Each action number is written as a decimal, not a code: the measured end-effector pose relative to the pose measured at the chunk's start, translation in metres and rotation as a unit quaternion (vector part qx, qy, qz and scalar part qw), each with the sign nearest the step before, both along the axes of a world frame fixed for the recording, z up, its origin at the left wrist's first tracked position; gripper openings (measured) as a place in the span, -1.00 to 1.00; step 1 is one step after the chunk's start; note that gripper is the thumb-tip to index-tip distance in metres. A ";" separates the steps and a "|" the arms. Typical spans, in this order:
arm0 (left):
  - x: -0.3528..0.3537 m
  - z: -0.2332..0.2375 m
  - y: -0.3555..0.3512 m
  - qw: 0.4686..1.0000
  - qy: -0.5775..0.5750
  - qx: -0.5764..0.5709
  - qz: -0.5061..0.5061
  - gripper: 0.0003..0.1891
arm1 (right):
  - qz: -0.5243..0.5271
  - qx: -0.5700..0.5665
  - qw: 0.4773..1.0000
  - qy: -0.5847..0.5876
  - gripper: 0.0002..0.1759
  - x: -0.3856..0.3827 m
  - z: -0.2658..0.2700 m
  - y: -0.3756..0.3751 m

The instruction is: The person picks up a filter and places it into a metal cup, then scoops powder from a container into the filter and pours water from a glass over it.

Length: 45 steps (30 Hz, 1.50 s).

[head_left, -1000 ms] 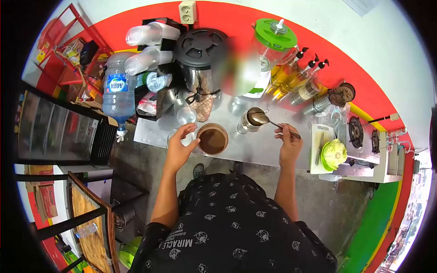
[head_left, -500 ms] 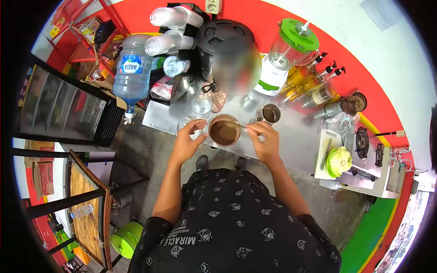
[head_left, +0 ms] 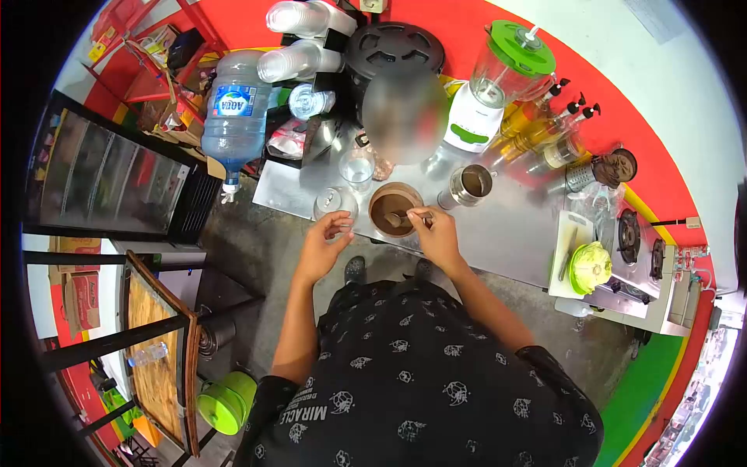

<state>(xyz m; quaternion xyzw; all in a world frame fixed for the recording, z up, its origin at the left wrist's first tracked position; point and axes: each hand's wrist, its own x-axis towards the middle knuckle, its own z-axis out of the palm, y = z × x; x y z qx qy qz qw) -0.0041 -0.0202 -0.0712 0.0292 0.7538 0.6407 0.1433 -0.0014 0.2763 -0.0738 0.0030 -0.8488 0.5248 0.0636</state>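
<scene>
A round container of brown powder [head_left: 383, 204] sits near the front edge of the steel table. My right hand [head_left: 437, 237] pinches the handle of a spoon [head_left: 395, 219], whose bowl lies inside the container over the powder. To the left, my left hand [head_left: 325, 247] has half-curled fingers with a gap to the thumb. Its fingertips are right at the near side of a clear glass lid or jar [head_left: 331, 201]. Behind that stands a clear glass [head_left: 357, 171]. A metal cup with dark contents [head_left: 473, 184] stands right of the container.
A blender [head_left: 481, 109] and several pump bottles [head_left: 537, 128] line the back wall. Left of them are a black lidded bin [head_left: 393, 48], stacked plastic cups [head_left: 292, 62] and a water jug [head_left: 232, 128]. At right, a cutting board [head_left: 562, 253] holds a cabbage [head_left: 591, 265] beside a stove [head_left: 629, 233].
The view has shifted, moving the table's things slightly right in the picture. My right hand has come closer to the container, and the spoon's bowl now shows inside it.
</scene>
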 end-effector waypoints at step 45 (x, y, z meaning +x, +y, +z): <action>-0.092 0.064 0.116 0.983 0.165 0.039 -0.071 -0.67 | -0.211 -0.478 0.853 0.008 -0.81 0.006 0.078 0.089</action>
